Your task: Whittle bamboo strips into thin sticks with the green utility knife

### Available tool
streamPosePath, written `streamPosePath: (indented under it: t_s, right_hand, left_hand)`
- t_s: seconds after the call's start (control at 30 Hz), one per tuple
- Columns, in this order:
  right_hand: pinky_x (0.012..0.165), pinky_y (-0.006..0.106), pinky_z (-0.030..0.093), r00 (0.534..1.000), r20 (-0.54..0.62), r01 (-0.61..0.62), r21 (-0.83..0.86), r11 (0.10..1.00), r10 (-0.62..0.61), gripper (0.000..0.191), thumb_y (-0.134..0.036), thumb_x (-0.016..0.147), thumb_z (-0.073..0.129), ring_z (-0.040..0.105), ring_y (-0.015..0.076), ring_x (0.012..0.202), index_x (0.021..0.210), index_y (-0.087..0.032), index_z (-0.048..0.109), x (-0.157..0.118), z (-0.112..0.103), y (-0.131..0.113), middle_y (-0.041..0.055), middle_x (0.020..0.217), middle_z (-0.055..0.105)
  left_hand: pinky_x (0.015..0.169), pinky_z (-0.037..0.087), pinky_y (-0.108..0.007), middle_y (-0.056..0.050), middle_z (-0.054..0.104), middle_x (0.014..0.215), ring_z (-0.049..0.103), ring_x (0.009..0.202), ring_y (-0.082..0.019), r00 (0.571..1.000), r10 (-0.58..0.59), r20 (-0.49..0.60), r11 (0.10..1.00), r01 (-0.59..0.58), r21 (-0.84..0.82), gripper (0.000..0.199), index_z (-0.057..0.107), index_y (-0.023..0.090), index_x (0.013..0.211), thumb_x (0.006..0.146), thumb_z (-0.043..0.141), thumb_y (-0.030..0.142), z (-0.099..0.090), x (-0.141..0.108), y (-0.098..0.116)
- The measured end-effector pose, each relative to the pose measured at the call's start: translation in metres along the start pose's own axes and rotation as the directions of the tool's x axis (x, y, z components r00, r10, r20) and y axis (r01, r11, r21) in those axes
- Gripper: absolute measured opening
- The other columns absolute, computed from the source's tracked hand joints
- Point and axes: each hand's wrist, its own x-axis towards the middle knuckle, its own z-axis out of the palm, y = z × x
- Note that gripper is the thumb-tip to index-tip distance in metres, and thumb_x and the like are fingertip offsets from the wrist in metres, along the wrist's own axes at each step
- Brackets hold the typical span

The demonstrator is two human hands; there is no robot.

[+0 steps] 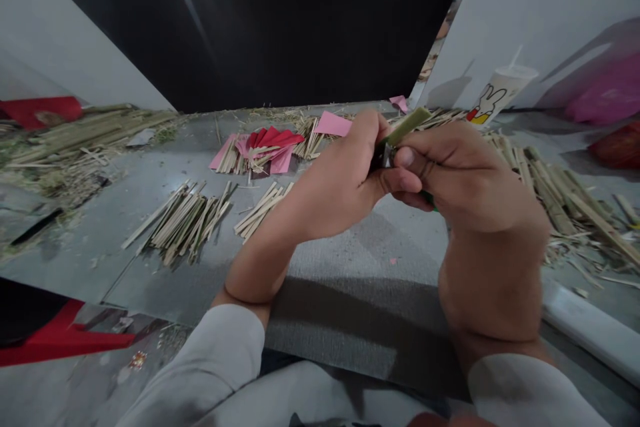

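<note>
My left hand (350, 173) and my right hand (465, 173) are closed and meet above the table. Between them a green bamboo strip (413, 121) points up and to the right, with my right fingers pinching its lower part. Inside my left grip sits a dark tool with a small shiny metal part (387, 156), touching or very near the strip. Fingers hide most of this tool, so its kind does not show. A bit of green peeks out below my right fingers; what it belongs to is hidden.
Thin bamboo sticks (183, 223) lie loose at left, with a smaller pile (263, 210) beside them. Pink and red paper (275, 140) covers more sticks behind. Bamboo pieces (555, 193) and a paper cup with straw (503, 95) are at right. A black panel (280, 27) rises behind.
</note>
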Motion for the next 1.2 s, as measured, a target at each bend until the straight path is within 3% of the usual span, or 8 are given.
streamPosePath:
  t_s: [0.27,0.43,0.6,0.7,0.8,0.9,1.03,1.2]
  right_hand:
    - [0.045,0.026,0.029,0.973,-0.233,-0.024,-0.047,0.999,0.012,0.05,-0.042,0.116,0.058,0.041,0.0077,0.048,0.073,-0.018,0.058,-0.004,0.001,0.003,-0.0026,0.058,0.05]
    - [0.041,0.024,0.032,0.846,-0.523,0.063,-0.092,0.994,-0.102,0.027,-0.032,0.108,0.07,0.047,0.0089,0.047,0.084,-0.019,0.071,-0.001,0.006,0.004,-0.0031,0.06,0.055]
    - [0.046,0.024,0.033,0.804,-0.572,0.004,-0.274,0.962,-0.166,0.018,-0.017,0.098,0.078,0.047,0.0077,0.051,0.082,-0.02,0.072,0.0,0.009,0.004,-0.0041,0.061,0.053]
    - [0.044,0.025,0.033,0.787,-0.572,0.09,-0.265,0.96,-0.231,0.017,-0.018,0.097,0.081,0.046,0.0081,0.047,0.082,-0.021,0.073,0.0,0.008,0.003,-0.0045,0.059,0.055]
    - [0.042,0.025,0.032,0.801,-0.552,0.126,-0.223,0.967,-0.232,0.014,-0.02,0.097,0.081,0.045,0.0081,0.044,0.084,-0.021,0.075,-0.001,0.005,0.003,-0.0055,0.055,0.055]
    - [0.042,0.025,0.03,0.858,-0.487,0.072,-0.2,0.977,-0.163,0.018,-0.025,0.103,0.074,0.042,0.0078,0.042,0.086,-0.02,0.072,-0.003,0.001,0.002,-0.006,0.052,0.053]
    - [0.045,0.026,0.035,0.952,-0.306,-0.018,-0.086,0.996,-0.009,0.038,-0.029,0.113,0.051,0.049,0.0109,0.048,0.081,-0.019,0.068,-0.008,-0.003,-0.001,-0.0016,0.058,0.057]
    - [0.047,0.023,0.039,0.991,-0.115,-0.071,-0.043,0.997,0.065,0.046,-0.037,0.115,0.058,0.052,0.0088,0.05,0.074,-0.017,0.063,-0.007,-0.006,-0.003,-0.0002,0.061,0.06]
  left_hand:
    - [0.06,0.039,-0.031,0.004,0.048,0.077,0.051,0.065,-0.013,0.991,0.007,-0.132,1.0,-0.008,-0.012,0.06,0.046,0.025,0.1,0.085,0.081,0.072,0.005,0.003,-0.017]
    - [0.059,0.039,-0.027,0.005,0.042,0.079,0.049,0.064,-0.01,0.994,-0.021,-0.11,0.994,0.009,-0.107,0.057,0.044,0.026,0.103,0.088,0.085,0.062,0.01,0.002,-0.017]
    - [0.059,0.042,-0.027,0.002,0.046,0.087,0.048,0.07,-0.011,0.999,-0.016,-0.03,0.983,0.01,-0.185,0.056,0.044,0.026,0.102,0.088,0.088,0.057,0.007,0.003,-0.007]
    - [0.058,0.041,-0.026,0.004,0.043,0.081,0.044,0.066,-0.01,1.0,-0.015,0.027,0.965,0.021,-0.262,0.048,0.044,0.026,0.101,0.094,0.083,0.054,0.002,0.004,0.0]
    - [0.06,0.044,-0.026,0.003,0.045,0.083,0.048,0.068,-0.01,1.0,0.012,0.022,0.951,-0.004,-0.31,0.035,0.046,0.025,0.099,0.102,0.075,0.046,-0.002,0.005,0.003]
    - [0.06,0.047,-0.025,0.002,0.048,0.083,0.051,0.068,-0.01,1.0,-0.004,-0.007,0.939,0.002,-0.345,0.02,0.048,0.025,0.1,0.107,0.065,0.034,-0.003,0.005,0.002]
    - [0.065,0.053,-0.026,0.003,0.053,0.082,0.056,0.071,-0.01,0.998,-0.035,-0.043,0.925,0.016,-0.381,0.011,0.048,0.025,0.103,0.108,0.057,0.028,-0.001,0.005,-0.002]
    - [0.066,0.055,-0.028,0.0,0.06,0.089,0.062,0.076,-0.012,0.996,-0.01,-0.089,0.952,-0.018,-0.305,0.004,0.055,0.024,0.105,0.107,0.058,0.027,-0.002,0.003,-0.005]
